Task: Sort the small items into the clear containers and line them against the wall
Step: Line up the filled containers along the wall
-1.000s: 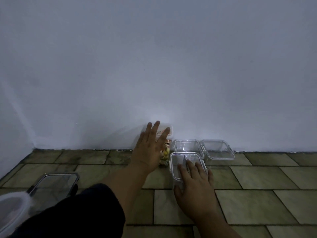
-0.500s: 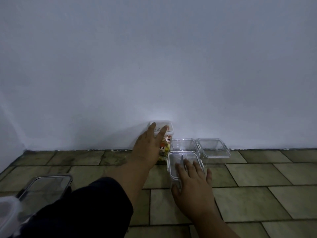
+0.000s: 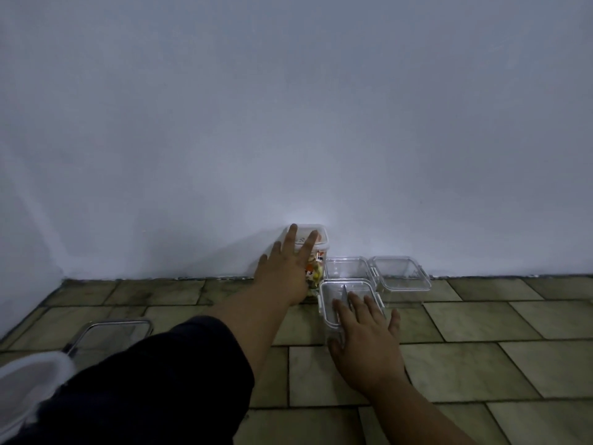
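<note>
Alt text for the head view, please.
The left hand presses a tall container of colourful items at the wall; the right hand rests on a low clear container, with a second container and third container behind.

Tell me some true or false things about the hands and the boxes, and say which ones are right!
1. The left hand touches the tall container with colourful bits inside. True.
2. The right hand holds a spoon. False: it lies on top of the front clear container.
3. The rightmost clear container sits by the wall. True.
4. The floor is carpet. False: it is tiled.
</note>
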